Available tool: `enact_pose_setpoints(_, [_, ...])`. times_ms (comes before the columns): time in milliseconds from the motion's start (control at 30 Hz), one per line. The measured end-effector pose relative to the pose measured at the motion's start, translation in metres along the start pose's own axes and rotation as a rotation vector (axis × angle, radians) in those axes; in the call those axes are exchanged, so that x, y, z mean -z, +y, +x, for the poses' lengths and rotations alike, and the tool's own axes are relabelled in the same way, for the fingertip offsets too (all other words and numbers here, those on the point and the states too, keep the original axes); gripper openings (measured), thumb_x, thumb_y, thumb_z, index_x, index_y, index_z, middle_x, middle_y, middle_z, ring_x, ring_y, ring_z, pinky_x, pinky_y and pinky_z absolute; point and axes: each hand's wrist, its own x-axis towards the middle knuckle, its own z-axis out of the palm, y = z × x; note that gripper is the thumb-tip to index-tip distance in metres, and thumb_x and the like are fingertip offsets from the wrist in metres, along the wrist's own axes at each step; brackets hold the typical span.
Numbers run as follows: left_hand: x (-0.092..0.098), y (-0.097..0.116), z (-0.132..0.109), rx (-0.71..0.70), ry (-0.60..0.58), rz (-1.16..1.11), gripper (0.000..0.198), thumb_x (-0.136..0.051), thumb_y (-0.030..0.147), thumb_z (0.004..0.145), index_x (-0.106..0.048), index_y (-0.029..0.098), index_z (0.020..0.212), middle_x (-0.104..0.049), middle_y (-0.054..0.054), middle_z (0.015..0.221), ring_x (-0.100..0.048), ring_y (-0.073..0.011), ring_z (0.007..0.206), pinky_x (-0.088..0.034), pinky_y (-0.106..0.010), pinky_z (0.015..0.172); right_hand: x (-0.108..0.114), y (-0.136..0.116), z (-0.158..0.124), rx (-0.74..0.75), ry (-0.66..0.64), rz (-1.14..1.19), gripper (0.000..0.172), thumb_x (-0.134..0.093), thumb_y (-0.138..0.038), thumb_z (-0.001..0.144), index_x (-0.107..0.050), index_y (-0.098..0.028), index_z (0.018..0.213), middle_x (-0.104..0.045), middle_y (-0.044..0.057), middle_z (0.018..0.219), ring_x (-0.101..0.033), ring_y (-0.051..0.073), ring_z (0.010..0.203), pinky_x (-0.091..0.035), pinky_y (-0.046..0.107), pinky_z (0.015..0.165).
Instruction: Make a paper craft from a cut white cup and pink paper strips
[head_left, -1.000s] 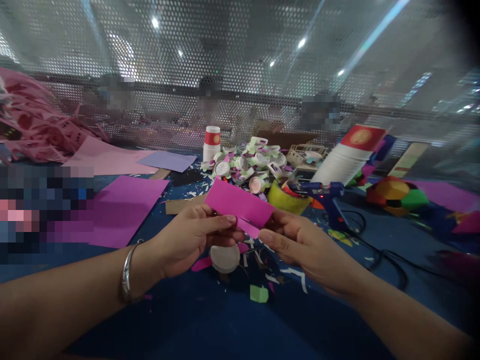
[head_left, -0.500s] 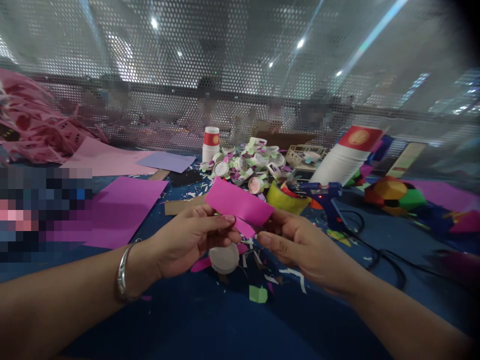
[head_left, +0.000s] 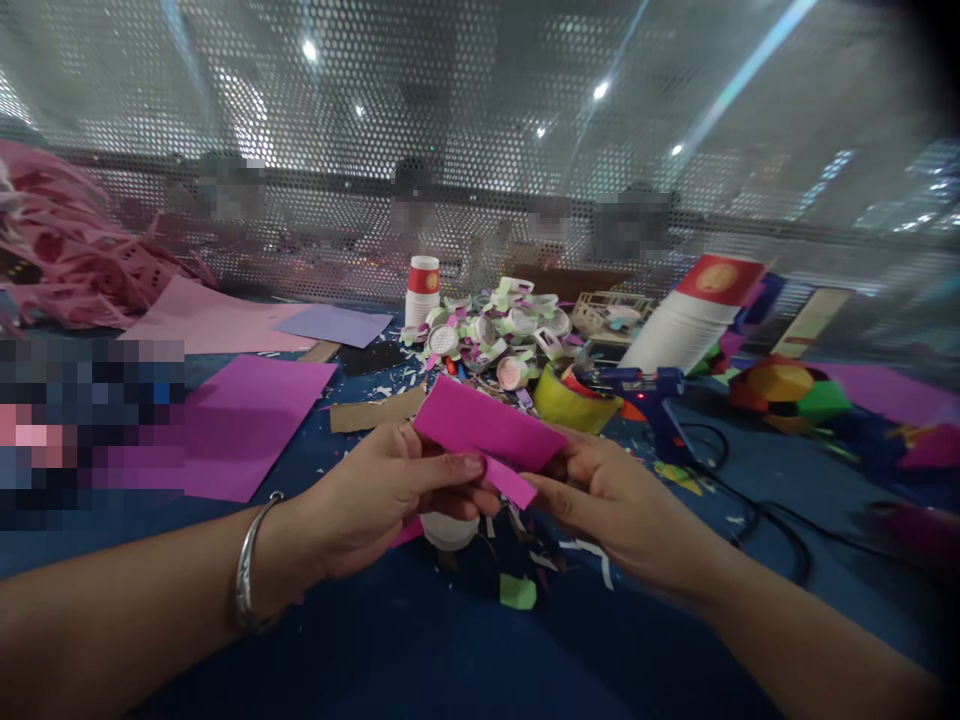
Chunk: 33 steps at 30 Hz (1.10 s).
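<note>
Your left hand (head_left: 382,480) and right hand (head_left: 615,500) pinch the magenta paper (head_left: 487,422), facing stacked cups (head_left: 424,291) near the desk's (head_left: 420,660) far edge.

A blue glue gun (head_left: 667,412) stands near a tilted paper-cup stack (head_left: 681,325) and a multicoloured ball (head_left: 784,385).

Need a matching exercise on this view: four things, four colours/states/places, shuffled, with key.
1. Magenta paper
2. Glue gun
3. Right-side cup stack
4. Bracelet

A. Tilted
B. Silver-coloured
C. Between left hand and right hand
D. Dark blue

Pairs: 1-C, 2-D, 3-A, 4-B
</note>
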Motion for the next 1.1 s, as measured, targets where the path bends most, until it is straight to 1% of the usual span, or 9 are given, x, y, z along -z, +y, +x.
enact_pose_setpoints(133, [0.0008,-0.0007,0.0001,-0.051,-0.016,0.033,0.015,-0.07,0.023,0.086,-0.075,0.009,0.086,-0.076,-0.01,0.08,-0.069,-0.0119,0.071,-0.055,-0.017,0.066,0.0012,0.0023,0.0003,-0.019,0.022,0.005,0.053,-0.073,-0.032,0.085,-0.059,-0.022,0.135,-0.072,0.008,0.111,-0.068,0.019,0.093,-0.054,0.025,0.072])
enact_pose_setpoints(267, [0.0018,0.0024,-0.0004,-0.086,0.046,0.105,0.017,-0.068,0.025,0.088,-0.074,0.01,0.094,-0.076,-0.012,0.088,-0.071,-0.0154,0.077,-0.056,-0.022,0.068,0.0034,0.0032,0.0009,-0.033,0.042,0.001,0.052,-0.072,-0.029,0.086,-0.057,-0.023,0.135,-0.072,0.007,0.111,-0.066,0.014,0.082,-0.053,0.022,0.066])
enact_pose_setpoints(367, [0.0027,0.0041,-0.0008,-0.098,0.076,0.149,0.018,-0.067,0.025,0.089,-0.074,0.01,0.095,-0.076,-0.013,0.088,-0.071,-0.016,0.077,-0.055,-0.022,0.067,0.0047,0.0019,0.0009,-0.031,0.044,-0.029,0.051,-0.072,-0.029,0.085,-0.059,-0.023,0.134,-0.072,0.007,0.109,-0.066,0.016,0.085,-0.053,0.024,0.07])
enact_pose_setpoints(533, [0.0021,0.0037,-0.0006,-0.115,0.092,0.178,0.017,-0.069,0.026,0.087,-0.074,0.01,0.09,-0.077,-0.012,0.085,-0.071,-0.0161,0.074,-0.055,-0.022,0.065,0.0052,0.0003,-0.0005,-0.014,0.045,-0.035,0.048,-0.072,-0.031,0.085,-0.061,-0.027,0.132,-0.071,0.006,0.11,-0.065,0.021,0.098,-0.054,0.028,0.078])
enact_pose_setpoints(633, [0.0006,0.0033,-0.0004,-0.123,0.11,0.182,0.015,-0.071,0.025,0.085,-0.074,0.011,0.086,-0.077,-0.011,0.082,-0.072,-0.0164,0.072,-0.055,-0.022,0.063,0.0054,0.0011,-0.0013,-0.02,0.041,-0.04,0.048,-0.071,-0.032,0.086,-0.06,-0.027,0.132,-0.071,0.006,0.111,-0.065,0.019,0.091,-0.054,0.028,0.074])
enact_pose_setpoints(767, [0.0006,0.0023,-0.0008,-0.155,0.115,0.181,0.012,-0.072,0.024,0.084,-0.074,0.012,0.085,-0.077,-0.008,0.08,-0.072,-0.0163,0.072,-0.055,-0.022,0.063,0.0062,0.0027,-0.0016,-0.018,0.034,-0.038,0.048,-0.072,-0.031,0.086,-0.06,-0.025,0.132,-0.072,0.005,0.105,-0.064,0.016,0.082,-0.053,0.025,0.069])
enact_pose_setpoints(933, [0.0021,0.0007,-0.0014,-0.165,0.069,0.268,0.015,-0.068,0.026,0.088,-0.073,0.011,0.087,-0.077,-0.01,0.081,-0.073,-0.0169,0.073,-0.056,-0.024,0.066,0.0057,0.0023,-0.0017,-0.023,0.056,-0.068,0.042,-0.074,-0.03,0.083,-0.065,-0.023,0.124,-0.069,0.002,0.086,-0.062,0.016,0.073,-0.052,0.027,0.068])
enact_pose_setpoints(1000, [0.0021,0.0007,-0.0014,-0.165,0.048,0.282,0.016,-0.067,0.027,0.089,-0.073,0.012,0.088,-0.078,-0.01,0.083,-0.073,-0.0165,0.075,-0.056,-0.023,0.066,0.0047,0.0011,-0.0017,-0.02,0.055,-0.073,0.042,-0.074,-0.03,0.083,-0.065,-0.023,0.123,-0.069,0.002,0.086,-0.062,0.016,0.074,-0.052,0.027,0.069])
enact_pose_setpoints(1100, [0.0016,0.001,-0.0015,-0.154,0.048,0.263,0.015,-0.068,0.026,0.089,-0.073,0.013,0.091,-0.078,-0.009,0.083,-0.073,-0.0157,0.076,-0.055,-0.022,0.067,0.0031,-0.0005,-0.0013,-0.024,0.051,-0.081,0.042,-0.073,-0.032,0.084,-0.065,-0.026,0.124,-0.07,0.002,0.088,-0.063,0.018,0.077,-0.052,0.027,0.069])
